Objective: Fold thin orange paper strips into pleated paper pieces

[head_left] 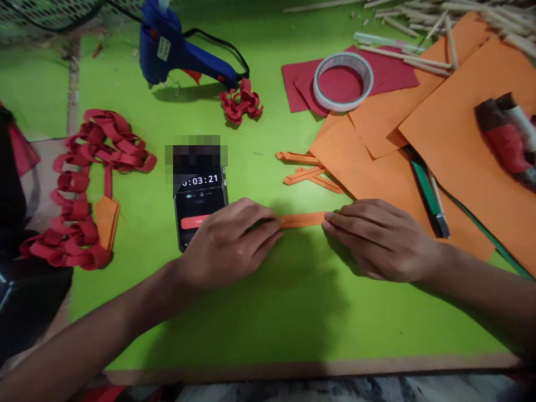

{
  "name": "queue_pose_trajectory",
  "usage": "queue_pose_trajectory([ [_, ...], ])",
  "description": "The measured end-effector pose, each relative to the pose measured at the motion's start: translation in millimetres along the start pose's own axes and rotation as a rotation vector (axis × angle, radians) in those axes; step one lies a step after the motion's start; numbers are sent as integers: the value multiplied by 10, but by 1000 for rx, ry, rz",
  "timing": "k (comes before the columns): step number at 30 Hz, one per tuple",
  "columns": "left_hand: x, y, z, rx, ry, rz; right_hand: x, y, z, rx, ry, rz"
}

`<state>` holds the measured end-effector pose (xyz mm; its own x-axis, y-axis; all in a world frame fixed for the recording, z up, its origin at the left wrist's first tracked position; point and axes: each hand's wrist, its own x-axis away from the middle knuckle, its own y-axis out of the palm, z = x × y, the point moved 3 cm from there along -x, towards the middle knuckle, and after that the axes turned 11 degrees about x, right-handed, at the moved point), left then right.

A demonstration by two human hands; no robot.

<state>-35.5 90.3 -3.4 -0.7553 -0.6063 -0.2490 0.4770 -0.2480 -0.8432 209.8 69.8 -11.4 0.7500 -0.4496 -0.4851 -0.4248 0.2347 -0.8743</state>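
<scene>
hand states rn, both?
Left hand: closed, fingers on the left end of the folded orange paper strip.
Right hand: closed, fingertips pinching the strip's right end.

the strip (304, 220) is orange, narrow and straight, with long edges roughly parallel and a thin darker line running along its length like a fold. it lies crosswise at the worktop (268, 329), nearly level, its right end a touch farther from the person than its left. the left hand (232, 243) grips one end and the right hand (379, 240) the other; fingertips cover both tips, so only the middle shows.
</scene>
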Motion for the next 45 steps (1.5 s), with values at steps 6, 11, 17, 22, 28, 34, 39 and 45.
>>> queue_pose_trajectory([
  [6,-11,13,21,103,-164,23,-1,2,-3,7,5,8],
  [11,-37,27,30,136,-242,13,-9,2,-9,-5,2,20],
  [17,-64,32,34,155,-268,-22,-14,1,-18,-14,7,29],
  [22,-126,-32,-21,235,-388,-42,-3,15,-18,-10,16,19],
  [28,-163,-54,-62,133,-348,18,12,-14,-31,-18,-19,45],
  [34,-108,17,37,-200,-107,52,12,-83,-262,-87,-213,-11],
  [39,-50,79,274,-375,87,44,-17,-79,-359,-126,-213,-38],
  [45,-51,170,369,-335,62,-63,-59,-63,-398,-234,-204,-31],
])
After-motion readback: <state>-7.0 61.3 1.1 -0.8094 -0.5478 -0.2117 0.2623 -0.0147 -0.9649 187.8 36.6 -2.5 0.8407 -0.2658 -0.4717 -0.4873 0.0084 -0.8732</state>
